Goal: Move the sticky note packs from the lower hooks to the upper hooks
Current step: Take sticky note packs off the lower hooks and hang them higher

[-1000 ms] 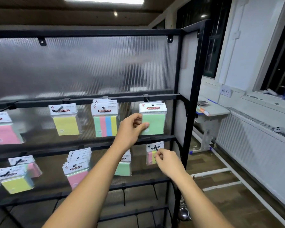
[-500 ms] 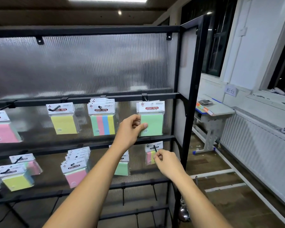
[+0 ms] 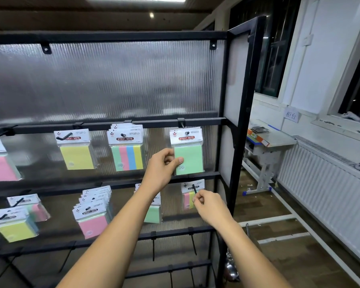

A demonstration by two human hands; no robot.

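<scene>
Beside the right post [image 3: 240, 163], left fingers [image 3: 179, 160] pinch green pack [image 3: 190, 161]; right fingers [image 3: 196, 199] seemingly pinch hook [image 3: 194, 188].

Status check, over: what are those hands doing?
Left hand grips green pack, hung on upper hook. Right hand pinches pink-and-yellow pack on lower hook. No obstruction seen.

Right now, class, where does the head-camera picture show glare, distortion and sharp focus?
Head view: diffuse glare smears the ribbed translucent back panel; the black metal rack's right post leans, wide-angle distortion; the green sticky note pack pinched by the left hand is sharp.
</scene>
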